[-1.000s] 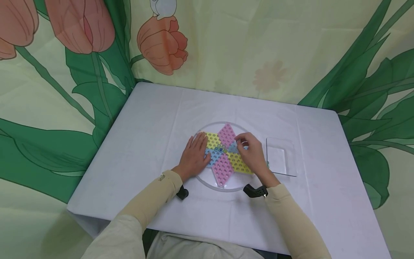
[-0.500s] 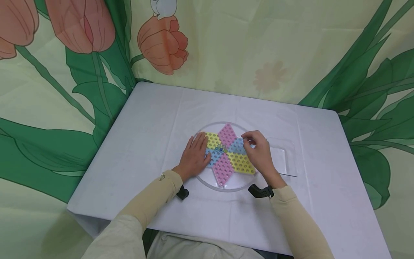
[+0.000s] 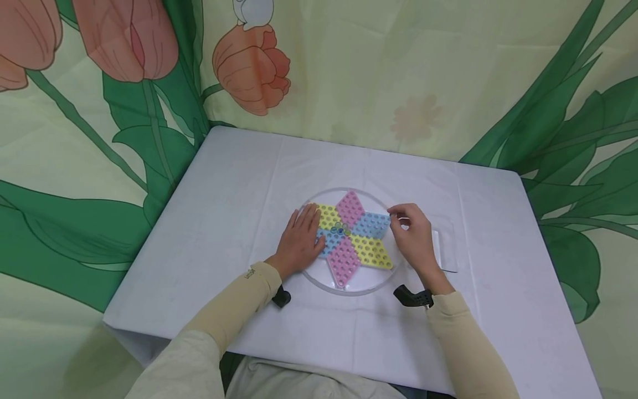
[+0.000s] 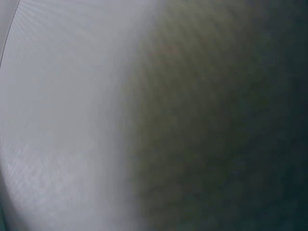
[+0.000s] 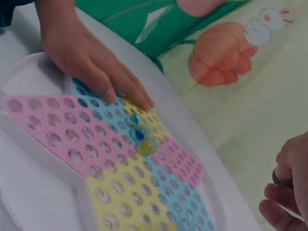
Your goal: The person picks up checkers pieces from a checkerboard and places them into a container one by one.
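The left hand (image 3: pixel 299 241) rests, fingers extended, on the round pink, blue and yellow star-patterned board (image 3: pixel 345 266), beside central translucent marbles (image 5: pixel 139 132); the right hand (image 3: pixel 412 233) pinches a small dark rounded object (image 5: pixel 280 179) near the board's right edge.

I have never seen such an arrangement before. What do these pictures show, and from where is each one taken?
There is no machine here: someone works bare-handed. The wide view is from the head; the others are from each wrist, and the left one is mostly blurred. On the white table lies a round board with a coloured star full of holes, and a few glass marbles sit near its middle. The left hand rests on the star; the right hand, partly hiding a clear tray, pinches a small dark round thing, perhaps a marble.
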The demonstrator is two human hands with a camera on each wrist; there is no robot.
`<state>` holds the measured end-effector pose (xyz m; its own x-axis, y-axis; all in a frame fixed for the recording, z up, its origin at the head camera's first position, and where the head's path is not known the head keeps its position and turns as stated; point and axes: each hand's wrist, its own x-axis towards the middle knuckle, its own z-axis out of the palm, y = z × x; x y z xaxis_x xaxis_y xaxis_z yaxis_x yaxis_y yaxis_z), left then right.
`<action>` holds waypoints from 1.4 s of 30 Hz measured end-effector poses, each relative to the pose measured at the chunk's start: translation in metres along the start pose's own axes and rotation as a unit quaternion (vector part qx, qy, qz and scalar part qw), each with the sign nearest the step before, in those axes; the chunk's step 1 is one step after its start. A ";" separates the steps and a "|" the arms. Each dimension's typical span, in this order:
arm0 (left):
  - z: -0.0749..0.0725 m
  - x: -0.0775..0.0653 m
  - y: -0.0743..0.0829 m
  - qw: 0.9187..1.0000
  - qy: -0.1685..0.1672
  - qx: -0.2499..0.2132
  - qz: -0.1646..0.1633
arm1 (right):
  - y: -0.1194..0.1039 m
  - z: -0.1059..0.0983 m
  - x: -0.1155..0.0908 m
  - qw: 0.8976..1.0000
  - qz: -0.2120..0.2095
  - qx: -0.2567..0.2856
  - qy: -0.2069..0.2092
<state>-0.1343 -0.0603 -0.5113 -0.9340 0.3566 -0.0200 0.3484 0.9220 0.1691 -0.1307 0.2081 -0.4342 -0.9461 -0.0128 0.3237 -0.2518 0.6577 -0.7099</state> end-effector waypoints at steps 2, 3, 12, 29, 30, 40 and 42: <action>0.000 0.000 0.000 1.000 0.003 0.001 0.001 | 0.004 -0.002 -0.001 1.000 0.012 -0.006 0.003; 0.001 0.000 0.000 1.000 0.003 0.002 0.001 | 0.005 -0.003 -0.001 1.000 0.018 -0.007 0.006; 0.003 0.000 -0.001 1.000 0.011 0.000 0.003 | 0.020 -0.011 -0.006 0.998 0.042 -0.030 0.023; 0.003 0.000 -0.002 1.000 0.013 0.002 0.006 | 0.047 -0.021 -0.013 0.995 0.073 -0.048 0.050; 0.003 0.000 -0.002 1.000 0.013 0.002 0.006 | 0.048 -0.022 -0.013 0.995 0.074 -0.048 0.051; 0.001 -0.001 -0.001 1.000 0.001 -0.001 0.004 | 0.054 -0.022 -0.018 0.990 0.120 -0.073 0.012; 0.001 -0.001 -0.001 1.000 0.002 -0.002 0.003 | 0.055 -0.022 -0.017 0.989 0.126 -0.080 0.003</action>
<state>-0.1342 -0.0619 -0.5121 -0.9320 0.3623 -0.0145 0.3545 0.9190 0.1725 -0.1238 0.2608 -0.4654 -0.9731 0.1707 0.1544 0.0268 0.7504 -0.6604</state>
